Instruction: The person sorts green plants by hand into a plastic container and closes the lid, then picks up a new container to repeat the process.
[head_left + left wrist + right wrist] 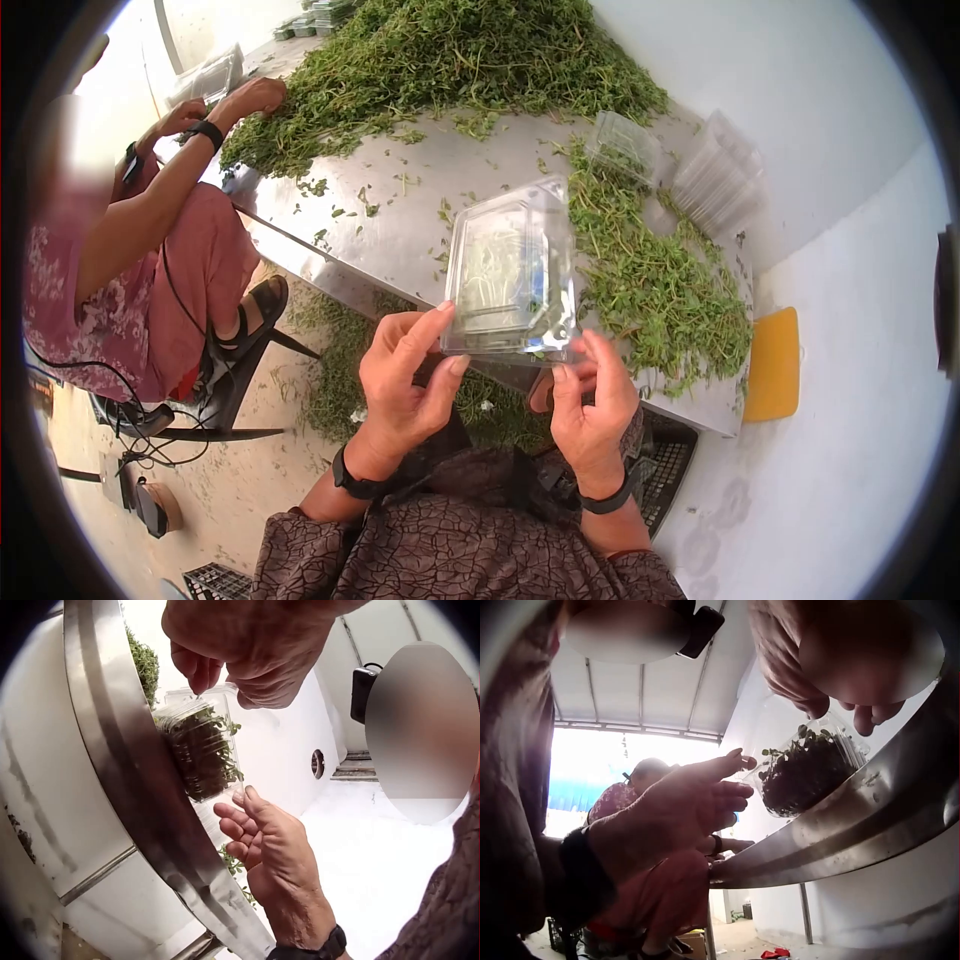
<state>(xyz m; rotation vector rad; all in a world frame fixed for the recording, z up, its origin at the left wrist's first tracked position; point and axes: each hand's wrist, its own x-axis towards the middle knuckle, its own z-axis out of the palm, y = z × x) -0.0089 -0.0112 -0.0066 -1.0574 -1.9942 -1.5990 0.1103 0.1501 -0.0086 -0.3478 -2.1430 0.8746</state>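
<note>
A clear plastic lidded box (497, 262) is tilted up over the near table edge. My left hand (402, 385) pinches its near left corner between thumb and finger; my right hand (592, 412) grips the near right corner. Glare on the lid partly hides the inside in the head view. Green leafy stems show in or through the box (201, 750) in the left wrist view, below my left hand (251, 649), with my right hand (285, 866) at another corner. The right wrist view shows the same greens at the box (802, 772).
A large heap of greens (480, 60) covers the table's back, with a smaller pile (650, 285) at right. Clear containers (718, 175) stand beside it. A seated person (130, 260) works at left. A yellow board (772, 365) and black crate (668, 465) are at right.
</note>
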